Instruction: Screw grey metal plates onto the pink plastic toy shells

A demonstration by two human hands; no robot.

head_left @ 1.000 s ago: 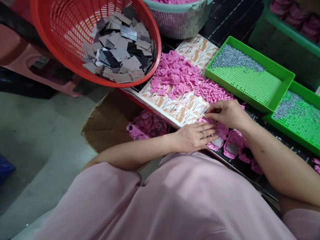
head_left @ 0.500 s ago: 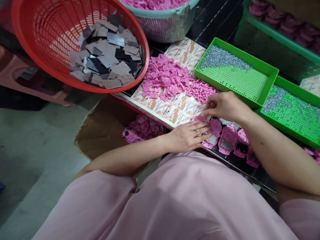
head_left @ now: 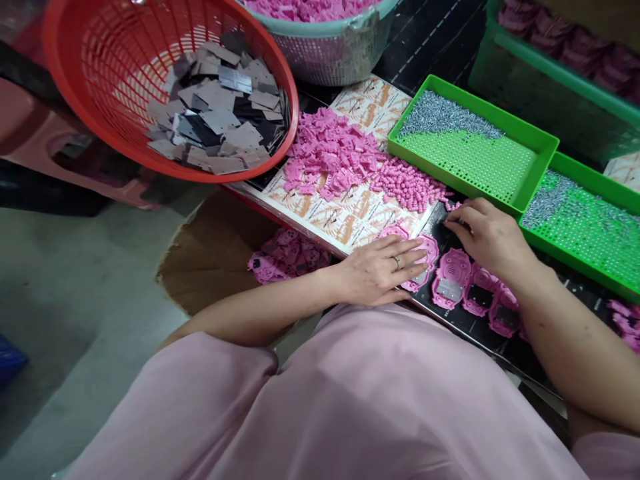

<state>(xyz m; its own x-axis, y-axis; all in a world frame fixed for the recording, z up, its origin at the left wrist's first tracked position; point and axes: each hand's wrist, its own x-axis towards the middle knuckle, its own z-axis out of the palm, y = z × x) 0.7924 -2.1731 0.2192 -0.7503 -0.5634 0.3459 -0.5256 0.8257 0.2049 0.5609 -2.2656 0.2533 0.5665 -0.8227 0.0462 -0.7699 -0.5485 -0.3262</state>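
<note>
My left hand (head_left: 375, 271) lies flat with its fingers stretched over pink plastic casings at the table's front edge. One pink casing (head_left: 429, 247) shows partly from under those fingers; another (head_left: 390, 232) pokes out beyond them. My right hand (head_left: 493, 237) is over the dark tabletop just behind the row, thumb and forefinger drawn together. Whatever is between those fingertips is too small to make out. Between my hands sits a pink casing with a silver plate (head_left: 450, 288), beside a pink casing with a black plate (head_left: 481, 295). A further pink casing (head_left: 504, 313) lies near my right forearm.
A red basket (head_left: 65, 93) of metal plates leans at the left. Pink plastic parts (head_left: 335, 153) and small pink pieces (head_left: 407, 183) are heaped on patterned sheets. Green trays (head_left: 500, 170) (head_left: 590, 233) hold screws. A cardboard box (head_left: 193, 267) with pink pieces stands below the edge.
My right hand has moved right and slightly toward me, away from my left hand, uncovering more dark tabletop. My left hand stays almost in place on the casings.
</note>
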